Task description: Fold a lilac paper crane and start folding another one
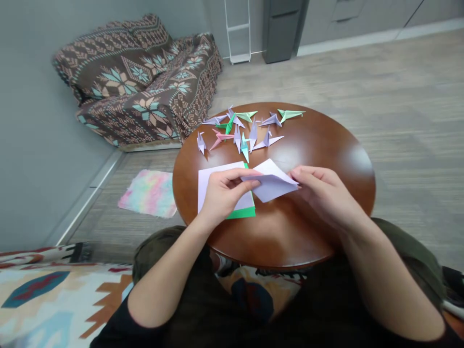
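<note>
Both my hands hold a folded lilac paper sheet (271, 181) above a round brown wooden table (311, 150). My left hand (224, 192) pinches its left corner, and my right hand (322, 193) grips its right edge. Under my left hand lies a flat lilac paper sheet (217, 181) on a bright green sheet (241, 213). Beyond them, several origami cranes (241, 130) in lilac, green and pink lie scattered on the far half of the tabletop.
A multicoloured pastel paper or cloth (148, 193) lies on the floor left of the table. A patterned brown throw covers a low sofa (137, 82) by the grey wall. A patterned cloth (47, 299) fills the lower left foreground.
</note>
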The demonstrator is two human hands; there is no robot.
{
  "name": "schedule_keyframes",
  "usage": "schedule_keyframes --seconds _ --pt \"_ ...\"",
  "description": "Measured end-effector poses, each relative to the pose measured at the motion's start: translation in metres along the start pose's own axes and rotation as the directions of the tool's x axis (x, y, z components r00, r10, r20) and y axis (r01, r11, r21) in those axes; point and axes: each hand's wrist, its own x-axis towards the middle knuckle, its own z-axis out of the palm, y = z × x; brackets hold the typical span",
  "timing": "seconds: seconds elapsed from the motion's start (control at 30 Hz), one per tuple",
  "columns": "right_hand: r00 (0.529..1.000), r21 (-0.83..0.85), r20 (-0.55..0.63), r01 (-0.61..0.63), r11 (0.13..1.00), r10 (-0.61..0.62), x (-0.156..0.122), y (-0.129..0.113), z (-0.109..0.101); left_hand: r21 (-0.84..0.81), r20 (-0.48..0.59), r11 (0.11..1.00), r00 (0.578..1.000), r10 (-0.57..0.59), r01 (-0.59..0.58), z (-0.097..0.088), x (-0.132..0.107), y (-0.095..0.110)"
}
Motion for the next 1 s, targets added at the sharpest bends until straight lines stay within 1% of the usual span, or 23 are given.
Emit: schedule_keyframes --seconds 0.1,0.17,0.27,0.33,0.43,0.53,0.6,0.67,0.73,0.77,0.8,0.9,0.93,1.0 --pt "0.996 0.046 -0.039 0.083 0.995 -0.082 0.000 0.000 0.001 -0.086 -0.059 0.995 0.997 -0.058 0.053 0.002 0.000 -0.008" --pt "0.985 0.055 -0.091 0.153 0.987 -0.148 -0.001 0.000 0.002 -0.175 -0.099 0.980 0.988 -0.117 0.098 0.004 0.000 -0.014" --pt "0.963 -0.013 -0.156 0.219 0.976 -0.218 -0.005 -0.001 0.005 -0.324 -0.085 0.932 0.976 -0.199 0.162 0.008 0.000 -0.021" --pt "0.958 -0.066 -0.152 0.236 0.970 -0.243 -0.007 -0.003 0.008 -0.383 -0.057 0.903 0.971 -0.233 0.195 0.010 0.000 -0.023" --pt "0.957 -0.112 -0.122 0.252 0.961 -0.265 -0.009 -0.005 0.011 -0.393 -0.051 0.895 0.966 -0.252 0.213 0.011 0.000 -0.025" --pt "0.949 -0.144 -0.126 0.270 0.952 -0.288 -0.007 -0.004 0.013 -0.347 -0.053 0.912 0.966 -0.254 0.220 0.011 -0.001 -0.024" --pt "0.940 -0.175 -0.151 0.278 0.944 -0.305 -0.005 -0.004 0.012 -0.329 -0.019 0.915 0.967 -0.254 0.233 0.010 -0.003 -0.020" --pt "0.929 -0.207 -0.185 0.281 0.937 -0.319 -0.004 -0.003 0.011 -0.346 0.079 0.901 0.965 -0.249 0.261 0.009 -0.005 -0.015" --pt "0.924 -0.222 -0.194 0.285 0.933 -0.328 -0.003 -0.002 0.008 -0.362 0.201 0.886 0.952 -0.230 0.290 0.009 -0.006 -0.011" --pt "0.927 -0.220 -0.180 0.289 0.932 -0.330 -0.003 -0.002 0.006 -0.363 0.224 0.885 0.949 -0.221 0.292 0.009 -0.007 -0.011" --pt "0.931 -0.216 -0.154 0.294 0.931 -0.330 -0.003 -0.002 0.004 -0.363 0.224 0.887 0.951 -0.215 0.286 0.010 -0.007 -0.010" --pt "0.941 -0.225 -0.048 0.317 0.921 -0.336 -0.005 -0.003 0.000 -0.366 0.188 0.892 0.960 -0.209 0.266 0.013 -0.007 -0.009" --pt "0.939 -0.248 -0.009 0.330 0.911 -0.343 -0.006 -0.003 -0.001 -0.354 0.211 0.895 0.955 -0.208 0.273 0.013 -0.007 -0.008" --pt "0.934 -0.319 0.060 0.352 0.880 -0.352 -0.009 -0.006 0.000 -0.291 0.294 0.912 0.935 -0.201 0.288 0.015 -0.007 -0.005"
